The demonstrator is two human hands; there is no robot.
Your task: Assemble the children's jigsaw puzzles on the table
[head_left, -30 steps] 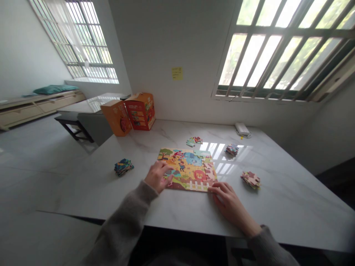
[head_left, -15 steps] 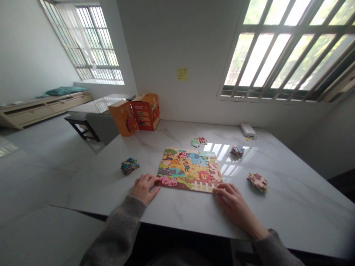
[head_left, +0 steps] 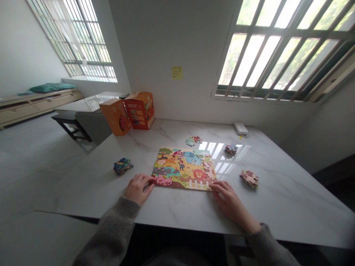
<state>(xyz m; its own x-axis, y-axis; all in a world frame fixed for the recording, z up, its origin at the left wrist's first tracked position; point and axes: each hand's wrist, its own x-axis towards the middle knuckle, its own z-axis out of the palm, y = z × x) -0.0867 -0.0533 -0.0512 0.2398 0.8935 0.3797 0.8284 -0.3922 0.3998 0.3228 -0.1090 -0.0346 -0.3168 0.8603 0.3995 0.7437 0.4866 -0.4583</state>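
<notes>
Framing the puzzle (head_left: 184,168), flat on the bench (head_left: 177,212), the left hand (head_left: 138,188) and right hand (head_left: 229,199) touch its near corners, apparently to steady it. Left fingers (head_left: 144,178) part loosely, gripping nothing; the right's grip is unclear. Piece stacks (head_left: 249,178) sit apart, presumably leaving room.

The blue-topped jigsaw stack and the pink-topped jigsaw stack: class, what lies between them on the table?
In the head view, the animal jigsaw puzzle lies between the blue-topped jigsaw stack and the pink-topped jigsaw stack.
</notes>
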